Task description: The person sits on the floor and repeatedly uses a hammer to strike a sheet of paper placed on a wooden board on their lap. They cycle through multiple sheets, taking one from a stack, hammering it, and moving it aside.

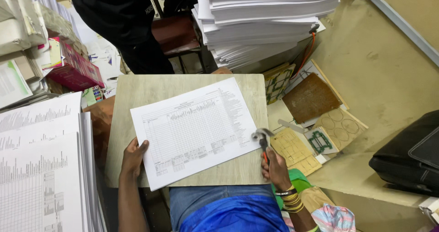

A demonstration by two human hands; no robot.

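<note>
Wooden board (137, 99), frame centre: printed sheets (194, 129) (tilted). Left hand (133, 158) pins their lower-left corner, fingers flat. Right hand (275, 169) clenches a hammer (262, 138), head at the sheets' right edge.

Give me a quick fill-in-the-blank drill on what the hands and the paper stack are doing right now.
1. The right hand grips a small ____ by its handle, its metal head at the stack's right edge.
2. The left hand presses the ____ corner of the stack of printed forms.
3. The stack lies on a light wooden ____, tilted against its edges.
4. A tall pile of white paper rises ____ the board.

Missing words: hammer; lower-left; board; beyond
</note>
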